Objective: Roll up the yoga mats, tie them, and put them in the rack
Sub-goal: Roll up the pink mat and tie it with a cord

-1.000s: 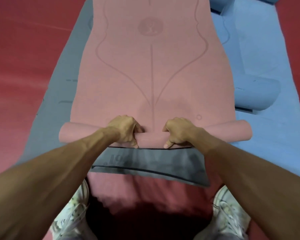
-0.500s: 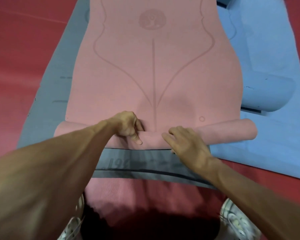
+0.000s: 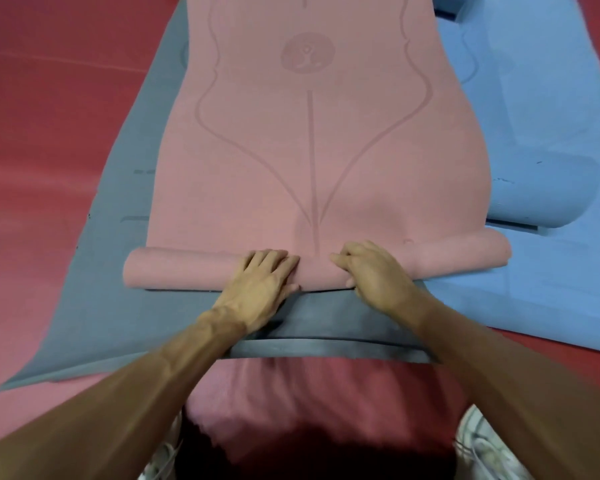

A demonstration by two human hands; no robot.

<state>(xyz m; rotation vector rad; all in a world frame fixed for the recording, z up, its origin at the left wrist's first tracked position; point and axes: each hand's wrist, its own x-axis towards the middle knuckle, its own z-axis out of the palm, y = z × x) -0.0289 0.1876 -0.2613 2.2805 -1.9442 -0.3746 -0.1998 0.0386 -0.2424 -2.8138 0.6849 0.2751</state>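
A pink mat point(image 3: 312, 150) lies flat on top of a grey mat point(image 3: 118, 271) on a red floor point(image 3: 32, 133), its length running straight away from the person. Its far end is cut off by the top edge of the picture. The near end is wound into a roll point(image 3: 187, 268) whose long axis runs left to right, square across the mat's printed centre line.

The left hand point(image 3: 260, 282) lies on top of the roll just left of centre, fingers straight and close together, pressing down. The right hand point(image 3: 374, 275) sits just right of centre with its fingers bent over the top of the roll and its thumb at the near side, gripping it. The two hands are near each other but apart.

To the right, a blue mat point(image 3: 534, 289) is spread out beside the grey one, with a rolled blue mat point(image 3: 541, 192) resting on it, partly hidden behind the pink mat's edge. The forearms cover part of the grey mat's near edge. A white shoe point(image 3: 482, 441) shows at the bottom right, blurred and cut off.
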